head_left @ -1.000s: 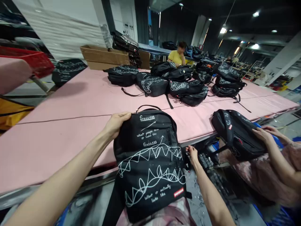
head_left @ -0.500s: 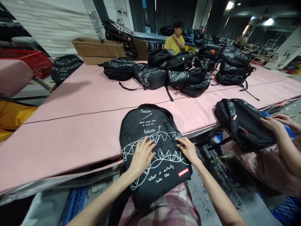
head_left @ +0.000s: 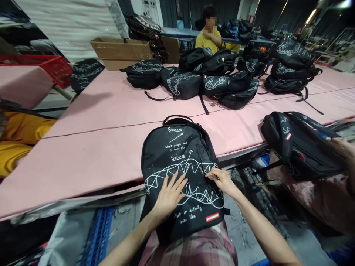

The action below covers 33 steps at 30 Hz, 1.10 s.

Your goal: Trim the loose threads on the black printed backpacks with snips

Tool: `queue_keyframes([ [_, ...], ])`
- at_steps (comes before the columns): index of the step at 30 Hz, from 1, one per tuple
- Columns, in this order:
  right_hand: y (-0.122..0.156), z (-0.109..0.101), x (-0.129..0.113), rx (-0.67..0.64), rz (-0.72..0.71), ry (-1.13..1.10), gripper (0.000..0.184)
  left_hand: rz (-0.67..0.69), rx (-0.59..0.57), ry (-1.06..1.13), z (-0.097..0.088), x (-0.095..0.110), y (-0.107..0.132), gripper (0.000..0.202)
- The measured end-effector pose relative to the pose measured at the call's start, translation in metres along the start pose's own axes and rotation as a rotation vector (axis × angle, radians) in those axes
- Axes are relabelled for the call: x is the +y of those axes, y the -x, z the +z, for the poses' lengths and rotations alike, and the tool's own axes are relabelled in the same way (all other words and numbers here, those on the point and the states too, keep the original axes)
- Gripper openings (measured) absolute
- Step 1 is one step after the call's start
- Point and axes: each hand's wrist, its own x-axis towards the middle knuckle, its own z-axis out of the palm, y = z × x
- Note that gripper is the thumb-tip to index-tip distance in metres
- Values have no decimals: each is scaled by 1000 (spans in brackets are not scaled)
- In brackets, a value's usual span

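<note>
A black backpack [head_left: 180, 170] with white lettering, tangled scribble lines and a red label leans between my lap and the edge of the pink table. My left hand [head_left: 170, 194] lies on its front with the fingers spread. At the pack's right side, my right hand [head_left: 220, 180] is closed in a pinch beside the zip of the side pocket. A small dark thing shows between those fingers, too small to tell what it is. The carry handle [head_left: 177, 118] stands up at the top of the pack.
Several similar backpacks [head_left: 183, 85] lie across the pink table [head_left: 111, 155], with a stack [head_left: 288, 79] at right. A co-worker's hand [head_left: 344, 147] touches another backpack [head_left: 313, 147]. Cardboard boxes [head_left: 122, 51] and a person in yellow [head_left: 208, 38] are beyond.
My right hand has moved slightly left and its fingers are drawn closer together. My left hand lies flatter and a little lower on the pack. The co-worker's hands have shifted right.
</note>
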Motion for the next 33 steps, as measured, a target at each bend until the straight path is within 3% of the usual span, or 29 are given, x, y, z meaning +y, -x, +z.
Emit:
queue_keyframes([
  [5, 52, 0, -8, -175, 107, -194, 22, -18, -11, 74, 4, 0, 1, 46],
  [8, 53, -6, 4, -176, 216, -312, 21, -89, 17, 144, 0, 7, -10, 41],
  [11, 25, -21, 38, 94, 384, -320, 27, -208, 113, 253, -4, 25, -40, 42],
  [14, -21, -40, 87, 463, 546, -91, 29, -260, 158, 426, -1, 49, -82, 50],
  [18, -85, -53, 140, 530, 631, -9, 45, -407, 132, 519, 13, 65, -121, 63],
  [21, -118, -50, 155, 500, 604, -30, 53, -494, 63, 569, 24, 58, -124, 70],
  [25, -114, -39, 131, 458, 490, -23, 59, -516, 17, 630, 27, 41, -114, 75],
  [27, -90, -32, 105, 389, 328, 21, 53, -507, -3, 625, 24, 39, -113, 74],
  [30, -40, -17, 66, 135, 9, 71, 45, -489, -48, 543, 14, 43, -119, 72],
  [33, 2, 3, 42, -5, -16, 212, 54, -485, -141, 364, 1, 47, -128, 78],
])
